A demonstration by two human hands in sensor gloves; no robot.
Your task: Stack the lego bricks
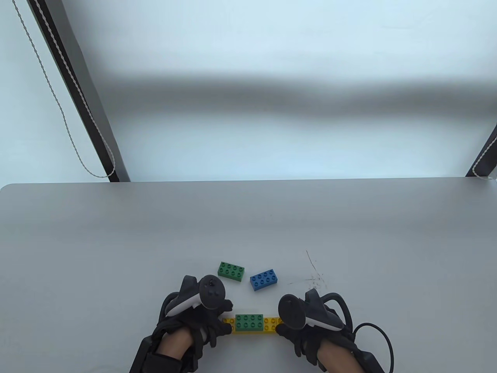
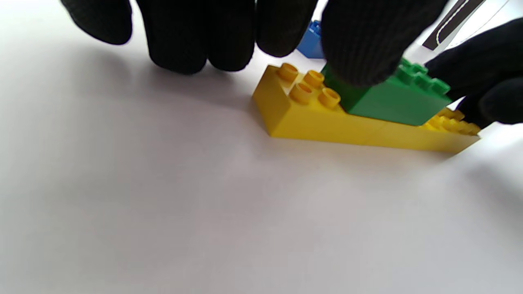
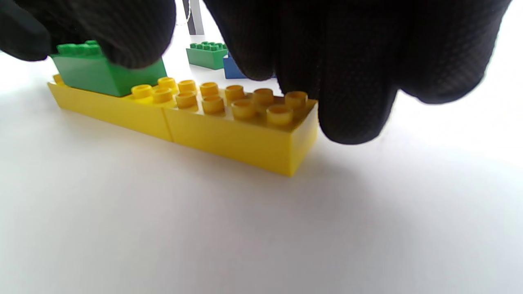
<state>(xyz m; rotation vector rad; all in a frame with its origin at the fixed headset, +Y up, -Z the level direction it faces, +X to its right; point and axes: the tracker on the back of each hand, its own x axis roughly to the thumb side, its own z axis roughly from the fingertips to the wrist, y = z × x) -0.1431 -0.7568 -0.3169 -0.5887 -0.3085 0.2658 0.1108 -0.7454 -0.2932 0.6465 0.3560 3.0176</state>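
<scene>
Two yellow bricks point(image 1: 268, 325) lie end to end near the table's front edge, with a green brick point(image 1: 249, 322) seated on their middle. My left hand point(image 1: 209, 314) is at the row's left end. In the left wrist view one fingertip point(image 2: 359, 53) touches the green brick point(image 2: 392, 100), and the other fingers point(image 2: 196, 41) hover beside the yellow row point(image 2: 327, 122). My right hand point(image 1: 295, 330) is at the right end. Its fingers point(image 3: 351, 102) curl over the end of the yellow brick point(image 3: 245, 134).
A loose green brick point(image 1: 231, 271) and a loose blue brick point(image 1: 264, 279) lie just beyond the hands. Both also show in the right wrist view, the green brick point(image 3: 206, 55) beside the blue brick point(image 3: 233, 69). Faint scratch marks point(image 1: 312, 272) lie to the right. The table's far edge point(image 1: 248, 180) is well back.
</scene>
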